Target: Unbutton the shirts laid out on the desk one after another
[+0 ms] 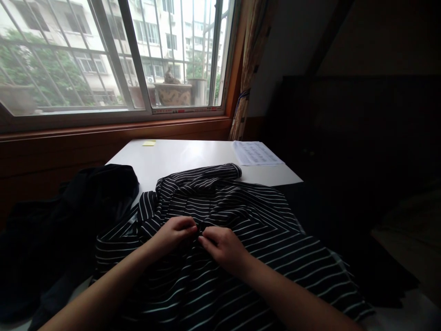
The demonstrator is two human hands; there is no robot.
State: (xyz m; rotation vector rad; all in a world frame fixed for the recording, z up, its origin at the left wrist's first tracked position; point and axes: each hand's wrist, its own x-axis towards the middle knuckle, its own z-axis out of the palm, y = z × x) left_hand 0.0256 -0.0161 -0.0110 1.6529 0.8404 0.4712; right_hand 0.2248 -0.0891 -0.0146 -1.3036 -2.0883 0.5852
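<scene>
Pinching cloth near the middle of the striped garment [193, 271] is the step in hand, as far as I can judge: close two-handed fingerwork on one small spot, w/ the rest of the fabric lying loose. The garment, dark w/ thin white stripes, is spread over the near part of the white desk [193, 154], rumpled at its far end, where a sleeve-like part [217, 173] lies across the desktop.

Left hand [177, 231]: fingers curled, tips closed on a bit of the cloth. Right hand [223, 246]: just beside it, thumb & forefinger brought together on the cloth too. Tips almost meet, w/ a bit of dark fabric btwn them; can't tell if there's a button or other small part there, too dark.

Next move, IMO, calls for a firm, even pinch from both hands, plus enough slack around them so the spot doesn't pull askew. Fine thumb control matters, esp. as dim light on dark fabric hides small details. Main risk: a fold slipping out of one pinch.

Also on the desk: yellow sticky note [149, 143] at the far left & printed sheets [258, 153] at the far right, both well apart from the hands. Dark clothing [103, 197] is heaped just left of the garment, window [186, 46] beyond the desk's far edge
</scene>
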